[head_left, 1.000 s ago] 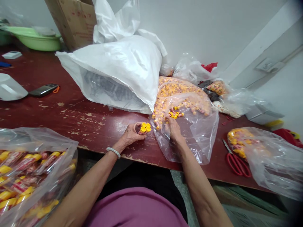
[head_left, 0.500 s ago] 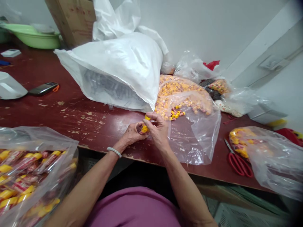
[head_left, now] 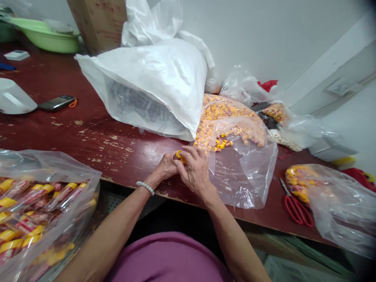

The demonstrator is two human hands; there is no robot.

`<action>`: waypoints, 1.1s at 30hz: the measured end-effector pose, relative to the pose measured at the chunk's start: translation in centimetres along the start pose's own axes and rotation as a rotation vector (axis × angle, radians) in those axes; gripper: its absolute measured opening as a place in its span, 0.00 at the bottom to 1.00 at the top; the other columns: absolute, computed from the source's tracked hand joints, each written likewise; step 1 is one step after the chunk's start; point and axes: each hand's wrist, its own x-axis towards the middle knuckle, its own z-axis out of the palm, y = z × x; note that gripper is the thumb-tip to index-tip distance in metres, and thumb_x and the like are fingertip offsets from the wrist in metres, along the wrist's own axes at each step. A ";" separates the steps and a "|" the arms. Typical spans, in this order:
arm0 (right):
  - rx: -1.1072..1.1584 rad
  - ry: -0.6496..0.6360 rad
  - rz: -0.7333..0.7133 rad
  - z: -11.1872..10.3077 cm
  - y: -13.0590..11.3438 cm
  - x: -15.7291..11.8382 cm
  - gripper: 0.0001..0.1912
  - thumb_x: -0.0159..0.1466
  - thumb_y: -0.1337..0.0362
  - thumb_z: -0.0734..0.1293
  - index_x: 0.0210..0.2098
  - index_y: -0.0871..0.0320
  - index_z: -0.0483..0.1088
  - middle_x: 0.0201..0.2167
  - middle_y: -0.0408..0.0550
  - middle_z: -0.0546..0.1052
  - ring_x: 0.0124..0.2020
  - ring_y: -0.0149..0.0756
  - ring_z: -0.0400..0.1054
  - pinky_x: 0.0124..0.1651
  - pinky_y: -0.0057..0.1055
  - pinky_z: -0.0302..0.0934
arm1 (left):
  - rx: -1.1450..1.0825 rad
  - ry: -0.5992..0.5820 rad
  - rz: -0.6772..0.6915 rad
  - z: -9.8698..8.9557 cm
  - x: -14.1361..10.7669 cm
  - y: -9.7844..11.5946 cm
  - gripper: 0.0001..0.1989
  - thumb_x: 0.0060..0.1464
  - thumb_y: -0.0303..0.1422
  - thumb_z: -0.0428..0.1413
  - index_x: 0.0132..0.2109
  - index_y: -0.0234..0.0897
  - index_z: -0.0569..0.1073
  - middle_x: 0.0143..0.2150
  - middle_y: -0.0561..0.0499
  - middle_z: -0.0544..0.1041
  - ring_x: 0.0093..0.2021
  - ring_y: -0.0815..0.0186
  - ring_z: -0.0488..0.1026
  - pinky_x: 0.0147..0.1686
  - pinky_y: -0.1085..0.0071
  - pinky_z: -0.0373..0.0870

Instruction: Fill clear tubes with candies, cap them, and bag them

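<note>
Over the front edge of the table, my left hand (head_left: 167, 166) is closed around small yellow-capped tubes (head_left: 178, 154), mostly hidden by the fingers. My right hand (head_left: 195, 169) meets it, fingertips pressed on a yellow cap (head_left: 183, 160); what lies beneath those fingers is covered. Just to the right lies a clear plastic bag (head_left: 243, 188) with a heap of small yellow-capped pieces (head_left: 223, 144) at its mouth. Behind my hands, a white sack (head_left: 164, 66) lies with its mouth toward me, showing clear plastic tubes (head_left: 138, 102).
At lower left is a clear bag (head_left: 67, 160) of larger yellow-capped tubes with red labels. Red-handled scissors (head_left: 298, 209) lie right, beside another bag (head_left: 331, 196). A phone-like device (head_left: 57, 103), a white scoop-like container (head_left: 14, 98) and a green basin (head_left: 49, 39) are at left.
My right hand has turned over and moved onto the top of what my left hand holds; its fingers now cover the yellow cap seen raised earlier. The view has shifted slightly.
</note>
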 end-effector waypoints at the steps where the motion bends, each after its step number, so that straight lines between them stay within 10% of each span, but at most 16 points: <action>1: -0.031 -0.039 -0.010 0.2 -0.1 -0.2 0.12 0.62 0.57 0.64 0.42 0.54 0.71 0.50 0.47 0.71 0.53 0.43 0.58 0.59 0.44 0.49 | -0.004 0.003 0.015 0.0 0.0 -0.1 0.07 0.44 0.32 0.55 0.31 0.32 0.70 0.28 0.54 0.70 0.28 0.71 0.64 0.29 0.76 0.63; 17: 0.123 -0.131 0.001 0.1 0.4 -0.8 0.11 0.60 0.57 0.66 0.41 0.54 0.71 0.50 0.48 0.71 0.53 0.40 0.61 0.57 0.41 0.54 | -0.176 0.037 0.016 0.3 -0.3 0.2 0.06 0.39 0.29 0.58 0.28 0.32 0.71 0.28 0.52 0.72 0.29 0.69 0.66 0.32 0.73 0.66; 25: -0.039 -0.172 -0.163 -0.2 1.2 -2.1 0.48 0.50 0.52 0.72 0.63 0.58 0.48 0.63 0.59 0.54 0.63 0.51 0.49 0.62 0.51 0.47 | -0.494 0.051 -0.216 0.7 -2.1 0.8 0.11 0.32 0.27 0.60 0.29 0.33 0.70 0.25 0.56 0.69 0.25 0.72 0.63 0.26 0.75 0.63; 33: 0.052 -0.164 -0.344 1.4 -0.8 -3.1 0.30 0.57 0.61 0.66 0.57 0.59 0.58 0.47 0.58 0.68 0.46 0.47 0.65 0.46 0.44 0.64 | -0.773 0.146 -0.317 1.3 -6.0 2.7 0.14 0.25 0.23 0.58 0.20 0.36 0.59 0.20 0.59 0.60 0.21 0.75 0.56 0.20 0.76 0.55</action>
